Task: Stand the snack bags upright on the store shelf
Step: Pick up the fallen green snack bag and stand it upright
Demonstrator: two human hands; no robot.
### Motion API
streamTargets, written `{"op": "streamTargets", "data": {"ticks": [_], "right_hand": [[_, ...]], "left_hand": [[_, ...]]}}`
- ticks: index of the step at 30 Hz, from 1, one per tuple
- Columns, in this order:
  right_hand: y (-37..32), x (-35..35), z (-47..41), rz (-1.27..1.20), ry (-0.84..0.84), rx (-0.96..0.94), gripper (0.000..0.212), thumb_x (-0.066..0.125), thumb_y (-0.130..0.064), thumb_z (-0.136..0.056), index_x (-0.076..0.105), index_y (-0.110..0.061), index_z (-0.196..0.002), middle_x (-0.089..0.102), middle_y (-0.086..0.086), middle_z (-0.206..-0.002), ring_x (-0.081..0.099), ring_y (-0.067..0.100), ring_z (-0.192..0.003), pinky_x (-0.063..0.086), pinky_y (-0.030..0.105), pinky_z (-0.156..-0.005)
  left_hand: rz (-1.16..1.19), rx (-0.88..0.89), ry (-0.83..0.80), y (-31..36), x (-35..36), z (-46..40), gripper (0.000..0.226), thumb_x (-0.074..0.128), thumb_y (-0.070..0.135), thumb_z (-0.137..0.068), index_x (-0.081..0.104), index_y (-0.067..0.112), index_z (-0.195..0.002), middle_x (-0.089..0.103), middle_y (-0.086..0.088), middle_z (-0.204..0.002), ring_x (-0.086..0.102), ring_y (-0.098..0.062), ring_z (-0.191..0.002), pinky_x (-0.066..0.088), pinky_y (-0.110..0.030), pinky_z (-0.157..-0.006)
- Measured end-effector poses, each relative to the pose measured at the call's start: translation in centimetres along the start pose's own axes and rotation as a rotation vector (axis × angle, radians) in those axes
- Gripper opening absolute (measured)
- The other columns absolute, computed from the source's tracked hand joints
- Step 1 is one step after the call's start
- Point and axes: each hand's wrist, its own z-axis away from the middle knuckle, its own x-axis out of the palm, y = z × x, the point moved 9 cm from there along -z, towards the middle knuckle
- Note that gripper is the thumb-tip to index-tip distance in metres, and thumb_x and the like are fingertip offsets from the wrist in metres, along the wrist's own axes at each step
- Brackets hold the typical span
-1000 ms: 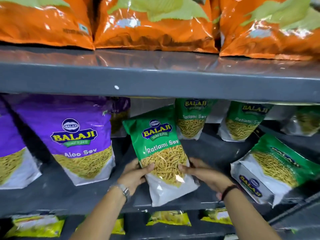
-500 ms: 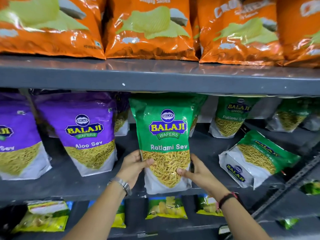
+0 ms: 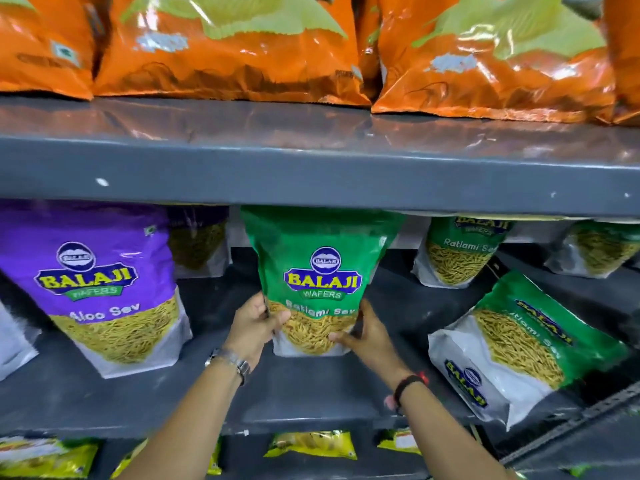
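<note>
orange bags [image 3: 228, 57] cut off at top; green bag's [image 3: 322, 271] top hidden behind the shelf edge [image 3: 311, 174]

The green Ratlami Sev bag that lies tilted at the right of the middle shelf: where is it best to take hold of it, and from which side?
Probably by its two long side edges, one hand each, coming from the front. The tilted green bag lies with its white base toward the shelf's front edge, so both sides are free.

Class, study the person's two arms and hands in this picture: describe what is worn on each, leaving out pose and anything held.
Both forearms are bare, with no sleeves in view. The left hand has a silver metal-link wristwatch on its wrist. The right hand has a thin black band on its wrist, with a small red piece on it. No gloves; any rings are too small to tell.
</note>
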Motion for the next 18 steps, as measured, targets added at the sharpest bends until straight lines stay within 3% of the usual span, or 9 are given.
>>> {"op": "streamTargets", "data": {"ticks": [2,4,6,9,11,13,16,18], "right_hand": [[0.6,0.2,-0.3,-0.010,-0.015,0.011,0.055,0.079,-0.018,-0.062,0.044,-0.033,-0.102,0.061,-0.008,-0.101,0.060,0.010,-0.095,0.049,0.007,-0.072],[0.7,0.4,-0.2,-0.009,-0.042,0.019,0.065,0.079,-0.033,-0.058,0.044,-0.028,-0.112,0.061,0.002,-0.116,0.056,0.021,-0.110,0.053,0.029,-0.088],[0.2,0.3,0.4,0.017,-0.061,-0.002,0.079,0.077,-0.041,-0.056,0.040,-0.024,-0.123,0.054,0.005,-0.129,0.048,0.024,-0.122,0.046,0.049,-0.099],[-1.0,-1.5,1.5,0.043,0.016,-0.032,0.080,0.077,-0.022,-0.066,0.034,-0.019,-0.134,0.043,0.004,-0.141,0.039,0.021,-0.130,0.039,0.048,-0.106],[-1.2,-4.3,2.7,0.045,0.130,-0.055,0.070,0.072,-0.015,-0.073,0.035,-0.016,-0.133,0.044,0.003,-0.137,0.042,0.021,-0.125,0.039,0.041,-0.104],[-1.5,-7.9,4.6,0.053,0.306,-0.088,0.057,0.068,-0.014,-0.077,0.042,-0.013,-0.128,0.050,0.005,-0.127,0.049,0.021,-0.115,0.043,0.037,-0.097],[-0.4,-14.3,8.1,-0.032,0.603,-0.035,0.037,0.062,-0.009,-0.081,0.051,-0.005,-0.116,0.058,0.023,-0.112,0.055,0.037,-0.101,0.046,0.022,-0.081],[0.6,-18.6,10.5,0.061,0.770,0.017,0.037,0.058,-0.017,-0.079,0.053,-0.002,-0.112,0.058,0.024,-0.115,0.053,0.038,-0.108,0.040,0.029,-0.090]], "left_hand": [[0.015,-0.012,0.026,-0.6,-0.3,-0.1,0.031,0.051,-0.013,-0.079,0.057,0.017,-0.086,0.073,0.016,-0.064,0.066,0.000,-0.065,0.056,-0.015,-0.055],[0.029,-0.010,0.039,-0.6,-0.4,0.1,0.029,0.053,-0.011,-0.078,0.058,0.016,-0.090,0.074,0.017,-0.067,0.066,-0.003,-0.071,0.056,-0.015,-0.056],[0.035,0.031,0.092,-0.2,-0.5,0.7,0.030,0.057,-0.009,-0.076,0.058,0.016,-0.093,0.073,0.014,-0.077,0.063,-0.009,-0.081,0.056,-0.014,-0.062],[-0.062,0.201,0.453,1.8,-2.5,3.1,0.036,0.065,-0.002,-0.073,0.056,0.015,-0.104,0.061,0.004,-0.097,0.055,-0.010,-0.090,0.048,-0.019,-0.081],[-0.195,0.419,0.646,4.3,-2.6,5.8,0.031,0.069,0.013,-0.072,0.056,0.018,-0.100,0.054,0.010,-0.093,0.052,0.004,-0.084,0.041,-0.010,-0.080],[-0.367,0.645,0.576,6.5,0.6,7.6,0.024,0.063,0.026,-0.070,0.057,0.018,-0.092,0.051,0.011,-0.088,0.050,0.006,-0.081,0.038,-0.003,-0.078],[-0.516,0.821,0.333,7.3,7.9,8.3,0.016,0.058,0.023,-0.074,0.056,0.017,-0.088,0.055,0.004,-0.091,0.050,-0.010,-0.087,0.033,-0.004,-0.088],[-0.550,0.852,0.141,6.8,13.4,7.8,0.016,0.056,0.023,-0.076,0.054,0.019,-0.092,0.052,0.007,-0.095,0.049,-0.011,-0.091,0.035,-0.011,-0.089]]}}
